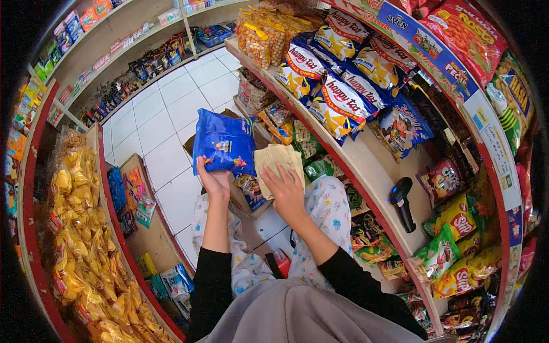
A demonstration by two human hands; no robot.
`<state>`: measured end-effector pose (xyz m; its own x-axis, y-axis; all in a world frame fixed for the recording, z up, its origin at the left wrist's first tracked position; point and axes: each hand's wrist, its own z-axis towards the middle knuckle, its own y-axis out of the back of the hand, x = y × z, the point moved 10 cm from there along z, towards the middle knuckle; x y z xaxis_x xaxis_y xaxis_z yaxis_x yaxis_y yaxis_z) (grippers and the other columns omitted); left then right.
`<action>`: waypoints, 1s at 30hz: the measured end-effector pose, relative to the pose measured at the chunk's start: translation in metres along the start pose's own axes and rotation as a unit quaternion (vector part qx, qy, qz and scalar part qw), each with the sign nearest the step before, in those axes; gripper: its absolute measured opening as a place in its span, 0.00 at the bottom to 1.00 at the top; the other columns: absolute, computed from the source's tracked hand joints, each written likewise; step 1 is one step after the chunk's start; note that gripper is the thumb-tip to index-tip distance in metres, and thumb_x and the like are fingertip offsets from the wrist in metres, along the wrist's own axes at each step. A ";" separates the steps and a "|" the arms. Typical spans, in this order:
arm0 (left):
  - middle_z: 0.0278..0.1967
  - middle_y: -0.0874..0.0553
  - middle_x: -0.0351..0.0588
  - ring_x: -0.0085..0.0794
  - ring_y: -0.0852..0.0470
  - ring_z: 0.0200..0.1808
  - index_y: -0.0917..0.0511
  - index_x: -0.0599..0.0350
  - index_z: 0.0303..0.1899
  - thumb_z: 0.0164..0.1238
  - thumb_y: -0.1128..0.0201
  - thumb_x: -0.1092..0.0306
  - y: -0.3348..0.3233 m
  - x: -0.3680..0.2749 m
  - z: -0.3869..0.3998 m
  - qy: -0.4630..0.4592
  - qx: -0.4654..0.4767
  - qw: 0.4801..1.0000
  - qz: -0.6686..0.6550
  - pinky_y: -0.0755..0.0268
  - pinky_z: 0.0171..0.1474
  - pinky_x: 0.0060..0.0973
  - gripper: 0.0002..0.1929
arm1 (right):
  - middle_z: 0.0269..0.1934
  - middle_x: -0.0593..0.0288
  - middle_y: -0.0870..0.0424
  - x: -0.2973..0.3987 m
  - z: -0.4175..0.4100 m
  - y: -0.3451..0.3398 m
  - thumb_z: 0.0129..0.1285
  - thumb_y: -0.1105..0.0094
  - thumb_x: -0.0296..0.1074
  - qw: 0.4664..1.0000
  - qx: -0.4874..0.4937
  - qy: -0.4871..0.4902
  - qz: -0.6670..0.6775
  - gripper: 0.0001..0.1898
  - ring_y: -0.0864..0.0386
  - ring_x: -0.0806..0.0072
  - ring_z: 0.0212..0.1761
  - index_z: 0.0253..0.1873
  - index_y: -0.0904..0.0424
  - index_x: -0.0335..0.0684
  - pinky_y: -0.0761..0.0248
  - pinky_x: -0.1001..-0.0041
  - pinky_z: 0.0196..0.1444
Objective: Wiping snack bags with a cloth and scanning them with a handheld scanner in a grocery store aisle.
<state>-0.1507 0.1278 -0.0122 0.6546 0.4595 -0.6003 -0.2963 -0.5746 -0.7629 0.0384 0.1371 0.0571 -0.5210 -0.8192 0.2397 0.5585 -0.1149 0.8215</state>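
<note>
My left hand (213, 182) is shut on the lower left part of a blue snack packet (223, 141), held up above the floor. The packet's right edge meets a folded pale yellow cloth (281, 165). My right hand (285, 191) lies flat on this cloth with its fingers somewhat spread; whether the thumb grips its underside is hidden. Below both hands, an open cardboard box (240, 198) with snack packets stands between my knees, partly hidden by the blue packet and the cloth.
At right, a shelf (274, 79) bears tortilla chip bags (343, 103) and a black barcode scanner (402, 203). At left, a shelf holds yellow snack bags (81, 223); a lower shelf (146, 229) holds small packets. White floor tiles (163, 141) lie between the shelves.
</note>
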 end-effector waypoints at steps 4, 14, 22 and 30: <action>0.55 0.28 0.45 0.37 0.30 0.56 0.34 0.51 0.55 0.62 0.47 0.47 -0.001 0.011 -0.004 0.025 0.021 0.999 0.019 0.38 0.57 0.39 0.25 | 0.58 0.60 0.28 -0.010 0.000 -0.015 0.51 0.51 0.25 0.998 0.013 -0.025 -0.060 0.23 0.35 0.58 0.61 0.56 0.28 0.40 0.45 0.55 0.60; 0.56 0.29 0.46 0.37 0.32 0.58 0.35 0.53 0.56 0.63 0.47 0.47 0.004 0.014 -0.001 0.018 0.002 1.000 -0.005 0.40 0.59 0.41 0.25 | 0.55 0.59 0.26 -0.006 -0.005 -0.021 0.48 0.47 0.26 0.998 0.031 -0.021 -0.054 0.24 0.32 0.60 0.59 0.54 0.27 0.39 0.46 0.58 0.61; 0.57 0.29 0.46 0.39 0.32 0.59 0.35 0.49 0.56 0.63 0.51 0.46 0.006 -0.006 0.007 0.006 0.023 0.998 -0.066 0.40 0.58 0.49 0.25 | 0.58 0.56 0.29 -0.039 -0.002 0.018 0.38 0.52 0.15 0.985 -0.052 -0.121 0.107 0.34 0.32 0.62 0.60 0.58 0.30 0.38 0.43 0.66 0.61; 0.54 0.26 0.45 0.39 0.27 0.54 0.31 0.49 0.52 0.59 0.47 0.49 -0.023 0.032 -0.017 0.134 0.126 0.978 0.097 0.35 0.54 0.45 0.22 | 0.62 0.54 0.33 -0.042 0.009 0.046 0.36 0.56 0.10 0.976 -0.130 -0.104 0.140 0.38 0.38 0.58 0.65 0.61 0.32 0.39 0.47 0.63 0.65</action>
<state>-0.1112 0.1441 -0.0097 0.7171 0.1451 -0.6817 -0.5736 -0.4328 -0.6955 0.0797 0.1709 0.0894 -0.4291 -0.7100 0.5583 0.8289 -0.0640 0.5557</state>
